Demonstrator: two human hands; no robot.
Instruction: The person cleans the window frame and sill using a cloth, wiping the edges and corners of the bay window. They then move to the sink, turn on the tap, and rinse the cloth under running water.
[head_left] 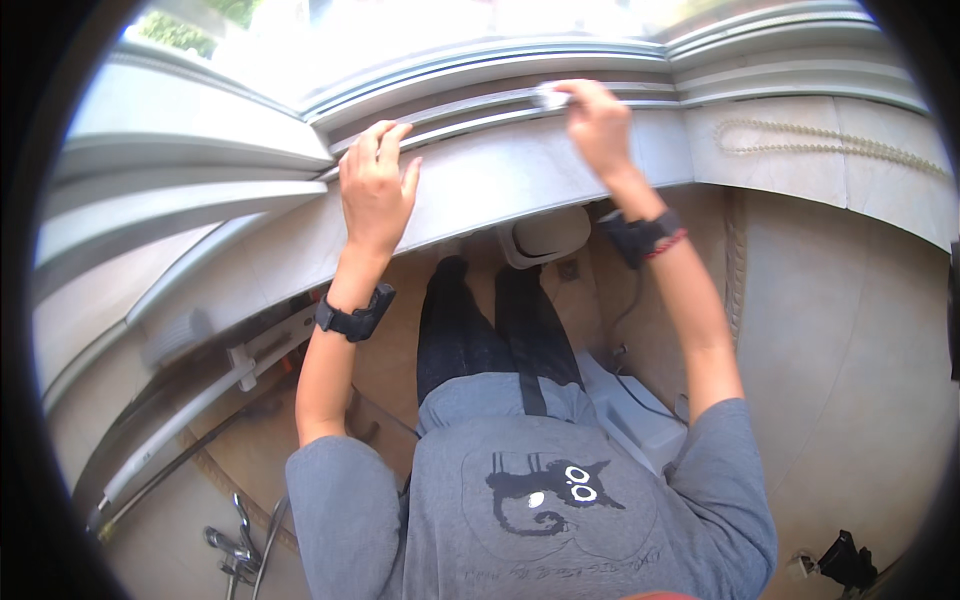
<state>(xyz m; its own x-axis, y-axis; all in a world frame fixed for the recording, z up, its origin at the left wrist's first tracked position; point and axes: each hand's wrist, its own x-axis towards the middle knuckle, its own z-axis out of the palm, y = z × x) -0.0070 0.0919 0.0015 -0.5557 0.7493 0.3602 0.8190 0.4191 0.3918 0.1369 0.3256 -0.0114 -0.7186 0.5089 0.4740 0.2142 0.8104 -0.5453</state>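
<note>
My right hand [600,128] pinches a small white wad [549,96], perhaps tissue or cloth; motion blurs it. The wad is at the sliding window track [465,122], near its right part. To the left, my left hand [376,190] holds nothing, its fingers extended and a little apart. Its fingertips reach the left part of the track, by the corner of the window frame [310,115]. Below both hands runs the pale window sill [500,178].
A beaded cord [790,137] lies on the sill at right. Under the sill are a white rounded fixture [548,238] and a grey-white box [625,410]. A long white pole [180,435] leans at left, above a metal tap [232,552]. A black item [848,562] is at lower right.
</note>
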